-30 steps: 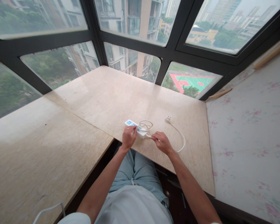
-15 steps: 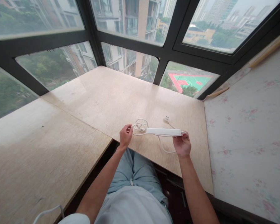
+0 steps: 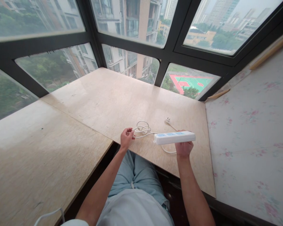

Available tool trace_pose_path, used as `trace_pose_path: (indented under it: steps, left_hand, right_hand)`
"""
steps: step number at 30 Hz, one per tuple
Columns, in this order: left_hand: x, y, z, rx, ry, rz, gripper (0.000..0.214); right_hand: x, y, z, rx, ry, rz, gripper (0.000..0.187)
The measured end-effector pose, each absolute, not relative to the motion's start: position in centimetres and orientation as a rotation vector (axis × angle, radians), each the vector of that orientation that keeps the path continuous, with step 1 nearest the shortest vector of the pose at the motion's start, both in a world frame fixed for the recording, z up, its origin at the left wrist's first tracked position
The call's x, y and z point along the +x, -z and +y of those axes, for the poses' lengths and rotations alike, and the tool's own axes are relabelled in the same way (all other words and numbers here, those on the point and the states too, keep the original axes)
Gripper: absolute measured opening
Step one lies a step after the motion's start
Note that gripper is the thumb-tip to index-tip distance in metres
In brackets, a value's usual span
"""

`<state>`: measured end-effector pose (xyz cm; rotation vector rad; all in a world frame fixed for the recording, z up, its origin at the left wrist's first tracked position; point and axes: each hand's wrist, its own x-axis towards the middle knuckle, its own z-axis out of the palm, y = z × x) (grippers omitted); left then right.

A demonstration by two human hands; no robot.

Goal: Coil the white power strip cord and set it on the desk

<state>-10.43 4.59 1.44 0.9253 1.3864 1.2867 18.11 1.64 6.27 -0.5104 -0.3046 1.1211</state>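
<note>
- Windows [image 3: 129,25] line the frame's top;
- right of centre, our right hand [image 3: 184,148] grips the power strip [image 3: 174,140];
- mid-frame, our left hand [image 3: 126,138] pinches looped cord [image 3: 145,129], likely steadying it.

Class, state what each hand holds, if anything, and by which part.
The right hand holds the power strip from underneath, at its right half. The left hand appears to pinch the white cord at the left edge of its loops.
</note>
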Motion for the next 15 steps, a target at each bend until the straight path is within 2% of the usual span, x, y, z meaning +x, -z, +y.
trace_pose_path:
  steps: [7,11,15]
  left_hand:
    - [-10.2,-1.8,4.6,0.913,-1.288,1.399,0.028]
    - [-10.2,-2.5,4.7,0.818,-1.269,1.398,0.028]
    - [-9.9,-3.8,4.7,0.654,-1.245,1.296,0.027]
  right_hand:
    - [15.5,-9.0,2.1,-0.228,-1.236,-0.383,0.020]
    - [15.0,-9.0,1.9,-0.300,-1.279,-0.429,0.022]
    - [15.1,-7.9,2.0,-0.457,-1.297,-0.542,0.037]
